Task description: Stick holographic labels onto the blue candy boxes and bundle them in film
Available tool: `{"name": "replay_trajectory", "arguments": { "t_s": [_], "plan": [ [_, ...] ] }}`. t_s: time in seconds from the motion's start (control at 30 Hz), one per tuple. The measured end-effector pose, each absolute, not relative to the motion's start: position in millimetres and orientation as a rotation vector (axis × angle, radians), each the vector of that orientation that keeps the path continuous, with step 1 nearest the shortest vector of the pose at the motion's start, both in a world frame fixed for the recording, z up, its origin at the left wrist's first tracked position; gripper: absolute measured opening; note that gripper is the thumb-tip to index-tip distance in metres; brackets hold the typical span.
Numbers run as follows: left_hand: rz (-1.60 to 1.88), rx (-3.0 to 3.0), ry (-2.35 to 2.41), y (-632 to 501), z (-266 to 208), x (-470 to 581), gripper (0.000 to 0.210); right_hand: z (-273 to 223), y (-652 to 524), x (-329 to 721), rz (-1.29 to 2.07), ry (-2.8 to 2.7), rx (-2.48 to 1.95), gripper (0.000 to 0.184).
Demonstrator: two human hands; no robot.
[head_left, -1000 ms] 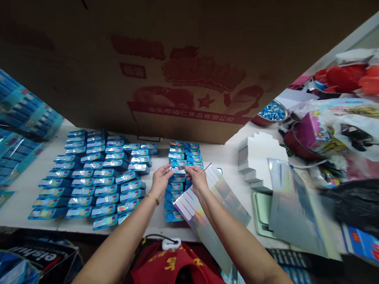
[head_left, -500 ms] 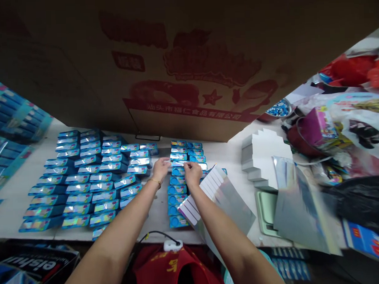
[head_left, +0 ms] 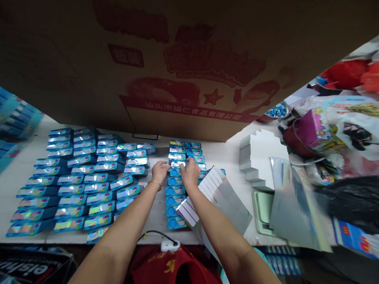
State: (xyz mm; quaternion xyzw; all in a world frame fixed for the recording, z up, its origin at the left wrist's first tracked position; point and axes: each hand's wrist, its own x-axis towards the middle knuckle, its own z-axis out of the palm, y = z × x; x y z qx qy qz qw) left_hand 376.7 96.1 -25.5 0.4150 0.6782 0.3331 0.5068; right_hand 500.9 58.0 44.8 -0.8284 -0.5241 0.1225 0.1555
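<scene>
Silver strip (head_left: 177, 163) laid on a blue box (head_left: 174, 168), between two hands

The left hand (head_left: 160, 171) reaches its loosely bent fingers to the box's left end; whether they pinch anything cannot be told. The right hand (head_left: 190, 173) curls downward over the other end, its fingertips too hidden to show a grip. Good work here would likely mean squaring the strip to the box's edges, then smoothing from one end to the other with light pressure, so the tightly packed neighbours don't shift.

Beyond both hands, the large carton (head_left: 189, 129) walls off the far side. Below the left hand, bare white tabletop (head_left: 156, 215) runs to the front edge, giving room to draw back. The right forearm crosses a shiny sheet (head_left: 232, 202), so a low sweep could drag it.
</scene>
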Motion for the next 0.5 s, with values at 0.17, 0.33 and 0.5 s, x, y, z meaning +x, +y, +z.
{"name": "replay_trajectory", "arguments": {
  "t_s": [0.17,0.33,0.5],
  "plan": [
    [0.825,1.112,1.707,91,-18,367,0.018,60,55,504,0.301,-2.085,-2.249,0.031],
    [0.87,1.386,1.539,76,30,387,0.021,82,56,548,0.371,-2.121,-2.097,0.03],
    [0.664,1.826,1.117,58,69,458,0.024,88,33,650,0.34,-1.584,-1.911,0.034]
  ]
}}
